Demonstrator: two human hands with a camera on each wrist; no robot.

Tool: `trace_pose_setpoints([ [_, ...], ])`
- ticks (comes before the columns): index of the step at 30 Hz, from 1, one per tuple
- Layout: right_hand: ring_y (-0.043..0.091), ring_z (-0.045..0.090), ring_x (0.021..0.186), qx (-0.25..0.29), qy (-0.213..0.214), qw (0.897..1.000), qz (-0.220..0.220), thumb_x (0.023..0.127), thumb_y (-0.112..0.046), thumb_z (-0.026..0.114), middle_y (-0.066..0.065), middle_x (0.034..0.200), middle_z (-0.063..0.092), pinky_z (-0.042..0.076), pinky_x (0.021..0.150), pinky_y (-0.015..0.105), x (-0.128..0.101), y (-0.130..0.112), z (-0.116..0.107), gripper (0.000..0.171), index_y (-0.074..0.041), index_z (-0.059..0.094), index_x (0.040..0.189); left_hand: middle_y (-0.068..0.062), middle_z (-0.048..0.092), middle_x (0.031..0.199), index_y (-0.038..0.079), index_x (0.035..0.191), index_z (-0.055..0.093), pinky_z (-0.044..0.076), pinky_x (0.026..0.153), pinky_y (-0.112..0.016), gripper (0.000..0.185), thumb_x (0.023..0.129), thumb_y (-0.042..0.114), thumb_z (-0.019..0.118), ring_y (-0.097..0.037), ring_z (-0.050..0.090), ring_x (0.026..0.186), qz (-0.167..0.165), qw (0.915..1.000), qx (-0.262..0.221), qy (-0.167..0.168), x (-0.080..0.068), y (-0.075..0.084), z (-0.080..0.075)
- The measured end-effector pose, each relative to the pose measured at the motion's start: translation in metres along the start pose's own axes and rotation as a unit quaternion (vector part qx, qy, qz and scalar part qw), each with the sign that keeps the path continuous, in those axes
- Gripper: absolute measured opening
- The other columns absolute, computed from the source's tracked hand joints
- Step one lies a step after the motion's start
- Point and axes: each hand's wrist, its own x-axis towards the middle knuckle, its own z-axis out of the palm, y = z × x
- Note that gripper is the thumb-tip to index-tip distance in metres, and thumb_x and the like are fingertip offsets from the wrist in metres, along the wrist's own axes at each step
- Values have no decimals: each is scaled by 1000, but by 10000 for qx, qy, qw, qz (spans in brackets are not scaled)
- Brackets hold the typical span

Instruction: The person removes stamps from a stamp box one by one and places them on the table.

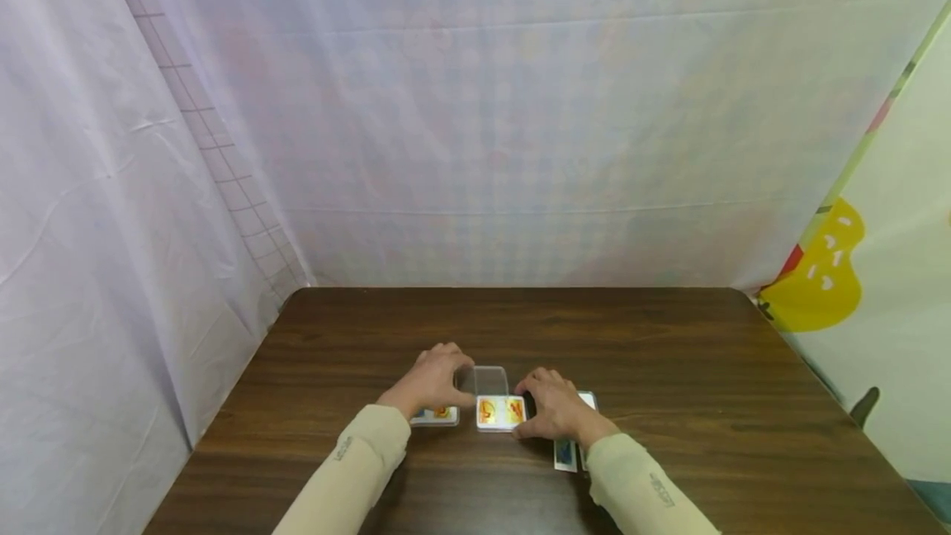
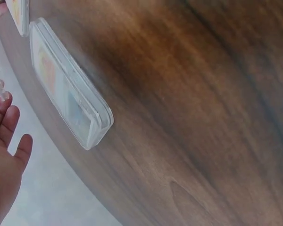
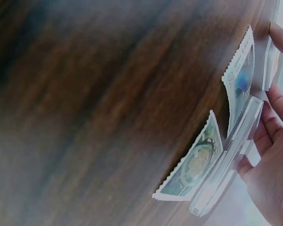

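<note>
My left hand (image 1: 434, 378) pinches a clear plastic lid (image 1: 490, 380) between fingers and thumb, above the table. Just in front of it, a clear case (image 1: 501, 413) shows two yellow and red stamps inside. The right hand (image 1: 551, 404) grips that case by its right edge, thumb at the near side. Beneath my left wrist lies another clear case (image 2: 68, 89) with stamps in it. Under the right hand, two loose stamps (image 3: 195, 162) with perforated edges rest by a further flat clear case (image 3: 228, 157), partly hidden in the head view.
The brown wooden table (image 1: 669, 337) has rounded far corners. White curtains (image 1: 520, 147) hang behind it and on the left. At the right is a pale cloth with a yellow shape (image 1: 820, 279). A dark curved object (image 1: 864, 405) stands by the right edge.
</note>
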Motion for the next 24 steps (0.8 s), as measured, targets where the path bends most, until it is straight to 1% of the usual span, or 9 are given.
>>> trace_pose_setpoints([
  [3, 32, 50, 111, -6, -25, 10000, 18, 66, -39, 88, 7, 115, 56, 37, 99, 58, 0, 0, 0, 56, -12, 65, 110, -5, 57, 120, 8, 127, 64, 36, 102, -46, 57, 81, 38, 80, -25, 49, 115, -263, 9994, -172, -123, 2, -2, -1],
  [5, 32, 50, 111, 4, -50, 10000, 26, 67, -38, 88, 7, 115, 56, 37, 99, 57, -1, -1, -1, 57, -12, 65, 111, -5, 56, 121, 8, 129, 63, 35, 103, -46, 58, 82, 38, 79, -25, 48, 117, -375, 9990, -196, -154, 4, -4, 0],
  [10, 33, 50, 113, 34, -79, 10000, 28, 68, -38, 88, 8, 117, 56, 37, 100, 58, -1, -1, -1, 57, -11, 65, 112, -5, 57, 118, 7, 128, 63, 37, 99, -47, 59, 81, 37, 80, -26, 49, 113, -396, 9991, -140, -45, 7, -11, 1],
  [15, 33, 50, 114, -22, -48, 10000, -21, 68, -39, 88, 9, 118, 56, 37, 100, 58, -1, -1, -1, 57, -11, 65, 113, -6, 58, 115, 5, 126, 64, 37, 97, -46, 57, 79, 33, 82, -26, 49, 109, -425, 9988, -228, 46, 10, -16, 1],
  [20, 34, 50, 114, -41, -27, 10000, -50, 68, -40, 88, 9, 118, 56, 37, 99, 58, -2, -1, -1, 58, -10, 65, 113, -6, 58, 115, 6, 126, 64, 37, 97, -46, 57, 79, 34, 81, -26, 49, 110, -494, 9986, -162, 30, 14, -19, 0],
  [24, 34, 50, 115, -54, -50, 9999, -75, 69, -40, 87, 9, 119, 56, 37, 99, 58, -3, -2, -2, 58, -10, 64, 113, -6, 58, 114, 6, 126, 64, 37, 98, -46, 58, 79, 35, 80, -25, 50, 110, -534, 9985, -107, -11, 17, -22, 3],
])
